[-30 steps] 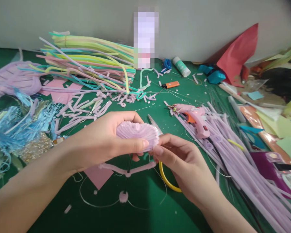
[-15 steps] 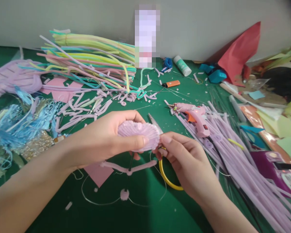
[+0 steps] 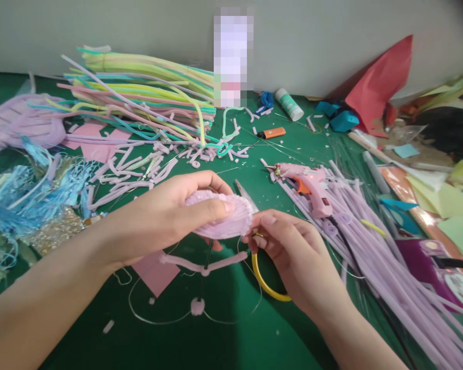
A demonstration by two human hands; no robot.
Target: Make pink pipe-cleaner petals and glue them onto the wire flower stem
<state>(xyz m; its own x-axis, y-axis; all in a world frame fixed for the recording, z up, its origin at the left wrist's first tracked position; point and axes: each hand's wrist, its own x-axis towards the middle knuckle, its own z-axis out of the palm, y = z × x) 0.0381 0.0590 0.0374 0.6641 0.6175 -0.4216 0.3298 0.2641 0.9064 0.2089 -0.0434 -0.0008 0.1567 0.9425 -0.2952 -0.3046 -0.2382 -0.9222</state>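
Left hand (image 3: pixel 177 208) clamps the lilac disc (image 3: pixel 237 221) under its thumb, right hand (image 3: pixel 293 252) pinched closed beside the rim

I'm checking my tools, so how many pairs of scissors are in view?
1: the yellow-handled scissors, partly hidden behind the right hand. Others may be hidden under the clutter.

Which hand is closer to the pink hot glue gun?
Right: the right hand is below-left of the pink hot glue gun in view; the left hand is farther left.
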